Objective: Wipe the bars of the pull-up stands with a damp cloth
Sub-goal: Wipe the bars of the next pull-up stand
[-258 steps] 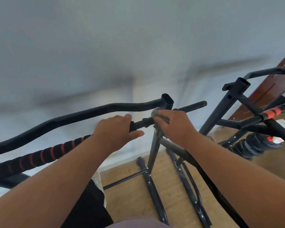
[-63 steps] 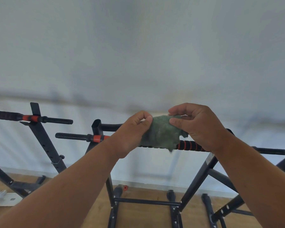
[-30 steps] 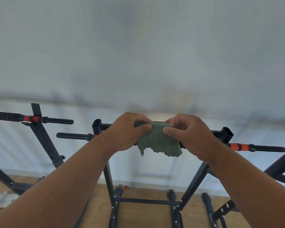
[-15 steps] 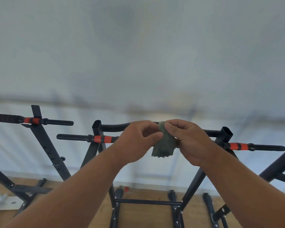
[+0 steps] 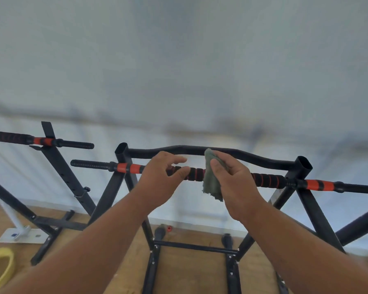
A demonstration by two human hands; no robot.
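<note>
Pinching the folded green cloth (image 5: 212, 179), the right hand (image 5: 232, 183) holds it against the padded bar (image 5: 194, 174). The left hand (image 5: 160, 181), just beside it, hovers loosely curled and empty. Cloth is soft, light and limp; bunch it around the bar. Foam padding likely yields. No legible markings.

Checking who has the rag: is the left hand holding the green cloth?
No, the right hand grips the green cloth while the left hand holds nothing.

Two pull-up stands (image 5: 123, 187) (image 5: 57, 166), one cloth (image 5: 211, 181), two hands (image 5: 159, 183) (image 5: 232, 183), one yellow ring (image 5: 0, 268).
</note>
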